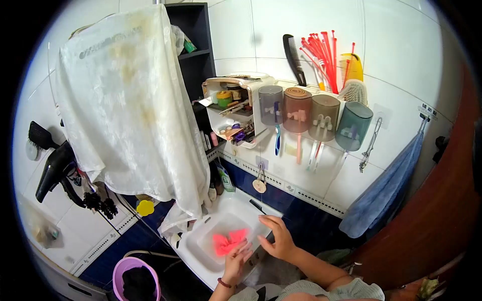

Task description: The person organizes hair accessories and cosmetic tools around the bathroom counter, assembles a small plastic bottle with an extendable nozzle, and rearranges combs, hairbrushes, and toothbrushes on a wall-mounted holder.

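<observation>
A bright pink-red cloth lies in the white sink. My left hand, with a beaded bracelet at the wrist, is over the near side of the basin beside the cloth; its fingers are extended, and nothing shows in them. Raised above the right rim of the sink is my right hand, its thumb and fingers apart and holding nothing. A dark slim object rests on the back right of the sink rim, near my right fingertips.
A white cloth hangs at the left, reaching the sink. Cups and an open cabinet are on the wall. A blue towel hangs right. A purple basin with dark contents and a hair dryer are left.
</observation>
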`<move>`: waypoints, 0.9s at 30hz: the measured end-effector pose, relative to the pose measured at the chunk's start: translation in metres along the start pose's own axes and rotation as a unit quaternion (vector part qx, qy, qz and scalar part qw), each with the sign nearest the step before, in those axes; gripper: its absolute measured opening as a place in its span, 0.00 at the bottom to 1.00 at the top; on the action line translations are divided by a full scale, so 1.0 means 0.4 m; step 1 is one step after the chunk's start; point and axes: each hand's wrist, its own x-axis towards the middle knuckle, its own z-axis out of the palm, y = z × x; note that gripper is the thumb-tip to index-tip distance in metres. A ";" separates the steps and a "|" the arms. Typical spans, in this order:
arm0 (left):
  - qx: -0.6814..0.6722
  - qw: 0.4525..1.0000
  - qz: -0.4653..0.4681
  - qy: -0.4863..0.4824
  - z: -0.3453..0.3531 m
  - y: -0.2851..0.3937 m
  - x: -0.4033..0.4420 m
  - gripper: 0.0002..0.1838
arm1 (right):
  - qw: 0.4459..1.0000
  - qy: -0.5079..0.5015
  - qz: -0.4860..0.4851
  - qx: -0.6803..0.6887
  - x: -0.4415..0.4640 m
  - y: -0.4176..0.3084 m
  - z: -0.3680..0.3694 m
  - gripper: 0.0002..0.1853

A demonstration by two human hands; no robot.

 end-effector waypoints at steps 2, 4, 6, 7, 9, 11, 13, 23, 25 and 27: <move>-0.100 0.994 -0.035 0.025 0.022 0.044 0.014 0.23 | 0.997 -0.023 -0.064 0.042 -0.040 0.019 0.074 0.25; -0.169 0.980 -0.095 -0.035 0.057 0.130 0.009 0.31 | 0.989 -0.086 -0.117 0.028 -0.086 0.054 0.163 0.27; -0.206 0.974 -0.086 -0.031 0.049 0.153 0.034 0.34 | 0.968 -0.198 -0.152 -0.037 -0.114 0.093 0.238 0.28; -0.224 0.970 -0.084 -0.029 0.044 0.157 0.041 0.35 | 0.972 -0.205 -0.094 -0.067 -0.113 0.108 0.248 0.30; -0.251 0.964 -0.059 -0.058 0.011 0.157 0.052 0.35 | 0.968 -0.219 0.017 -0.125 -0.098 0.135 0.254 0.33; -0.276 0.956 -0.031 -0.090 -0.019 0.165 0.079 0.35 | 0.976 -0.163 0.046 -0.136 -0.082 0.153 0.253 0.30; -0.232 0.971 -0.042 -0.047 0.007 0.196 0.077 0.29 | 0.989 -0.103 0.039 -0.102 -0.059 0.148 0.222 0.28; -0.249 0.956 -0.147 -0.041 -0.141 0.093 0.140 0.15 | 0.933 0.149 -0.111 -0.308 0.162 -0.092 -0.137 0.21; -0.235 0.959 -0.154 -0.033 -0.144 0.094 0.150 0.15 | 0.904 0.193 -0.134 -0.358 0.191 -0.160 -0.208 0.17; -0.231 0.958 -0.163 -0.041 -0.136 0.097 0.161 0.14 | 0.878 0.231 -0.165 -0.385 0.223 -0.199 -0.266 0.14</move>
